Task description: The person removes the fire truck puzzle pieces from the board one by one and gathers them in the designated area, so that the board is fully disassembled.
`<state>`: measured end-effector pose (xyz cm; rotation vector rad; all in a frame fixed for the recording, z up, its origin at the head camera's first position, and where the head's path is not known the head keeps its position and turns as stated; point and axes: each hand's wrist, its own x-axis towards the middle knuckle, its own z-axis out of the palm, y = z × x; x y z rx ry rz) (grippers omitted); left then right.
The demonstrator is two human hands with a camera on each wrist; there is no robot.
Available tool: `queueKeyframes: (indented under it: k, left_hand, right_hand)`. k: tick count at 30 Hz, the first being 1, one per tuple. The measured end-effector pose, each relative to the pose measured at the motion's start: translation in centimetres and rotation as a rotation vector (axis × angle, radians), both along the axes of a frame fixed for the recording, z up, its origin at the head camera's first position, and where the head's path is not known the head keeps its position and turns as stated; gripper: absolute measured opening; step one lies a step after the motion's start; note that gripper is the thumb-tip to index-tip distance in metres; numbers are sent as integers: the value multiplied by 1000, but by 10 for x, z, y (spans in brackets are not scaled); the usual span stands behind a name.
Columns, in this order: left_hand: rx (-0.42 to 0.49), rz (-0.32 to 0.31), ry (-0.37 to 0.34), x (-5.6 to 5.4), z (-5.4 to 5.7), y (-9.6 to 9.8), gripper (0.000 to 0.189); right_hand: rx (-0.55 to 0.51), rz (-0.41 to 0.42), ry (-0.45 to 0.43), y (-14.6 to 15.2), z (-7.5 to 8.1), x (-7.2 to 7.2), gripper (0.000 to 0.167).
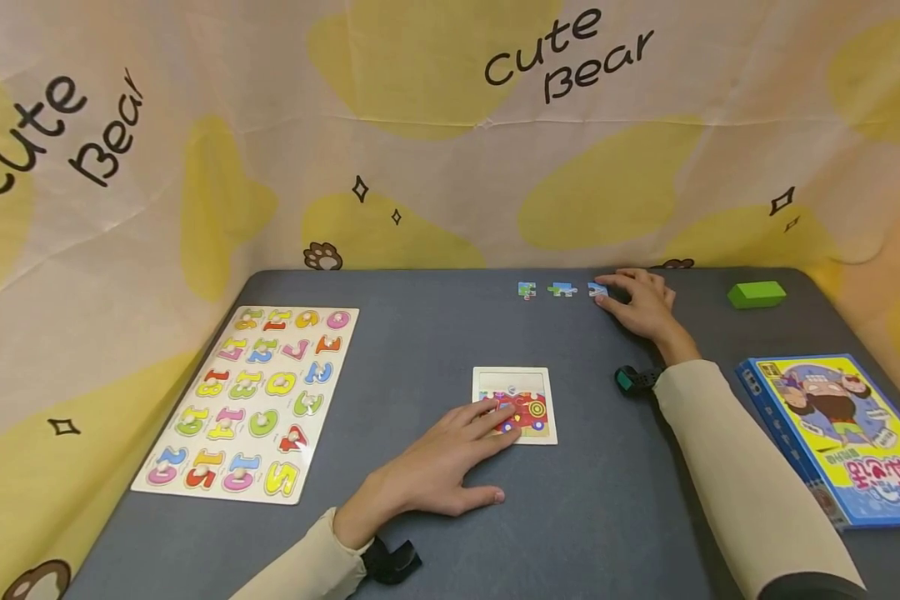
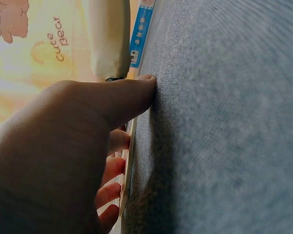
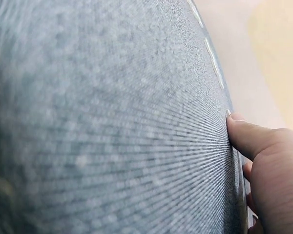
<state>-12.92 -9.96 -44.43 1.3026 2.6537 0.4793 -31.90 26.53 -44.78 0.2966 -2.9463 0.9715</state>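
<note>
With its fingers spread, my left hand rests on a small jigsaw puzzle in a white frame. The puzzle shows a red vehicle in its lower part; the upper strip of the tray is bare. In the left wrist view the fingers lie along the frame's edge, and the thumb touches the table. At the back of the table my right hand pinches a blue puzzle piece between thumb and index finger. Two more puzzle pieces, one at the left end and one in the middle, lie in line with it.
On the left lies a white number board with colourful knobbed numbers. A green block stands at the back right. Nearer on the right is a blue and yellow box. A printed curtain hangs behind the grey table.
</note>
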Motion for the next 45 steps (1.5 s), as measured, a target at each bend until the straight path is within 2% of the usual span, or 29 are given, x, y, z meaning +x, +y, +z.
queueKeyframes:
  k: [6,15,23,29,36,41,45]
  left_hand:
    - [-3,-2,8,0,-2,-1,74]
    - [0,-8,19,0,-1,-2,74]
    - [14,-22,27,0,-1,-1,74]
    - [19,-2,8,-1,0,-1,74]
    - [32,17,-20,-4,2,-2,74]
    - [43,1,-18,-4,2,-1,74]
    - [95,-4,-15,-7,2,-3,71]
  right_hand:
    - [-8,-14,3,-2,-1,2,48]
    - [-76,-52,66,-1,-7,4,52]
    - [-157,-58,149,-5,-14,22,52]
    - [-239,0,213,-19,-17,37,47]
    - [-278,76,234,-47,-17,55,40]
    - [-252,169,243,-70,-15,72,36]
    - [-219,269,233,-87,-9,84,31]
